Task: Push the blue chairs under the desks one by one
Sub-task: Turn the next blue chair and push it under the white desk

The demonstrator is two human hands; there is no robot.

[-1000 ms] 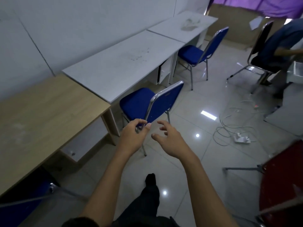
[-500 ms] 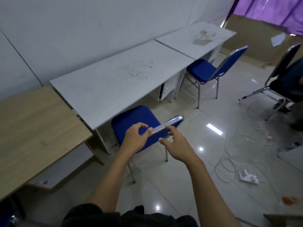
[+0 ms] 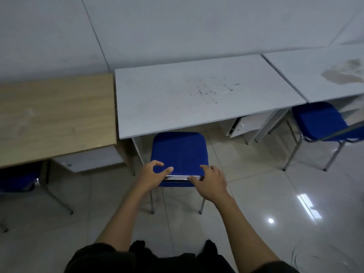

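Note:
A blue chair (image 3: 179, 152) with a metal frame stands right in front of me, its seat edge touching the front of the white desk (image 3: 197, 95). My left hand (image 3: 152, 174) grips the left end of the chair's backrest top. My right hand (image 3: 209, 182) rests on the right end of the same backrest, fingers curled over the metal rail. A second blue chair (image 3: 323, 121) stands at the right, pulled out from another white desk (image 3: 319, 75). A third blue chair (image 3: 15, 180) sits mostly under the wooden desk (image 3: 55, 119) at the left.
A white wall runs behind the row of desks. A small white drawer cabinet (image 3: 246, 125) sits under the middle desk's right side. Shiny tiled floor (image 3: 275, 213) spreads to my right and behind the chair.
I have turned to face the desk squarely. Both hands have closed onto the chair's backrest, and the chair has swung round and now faces the white desk head-on.

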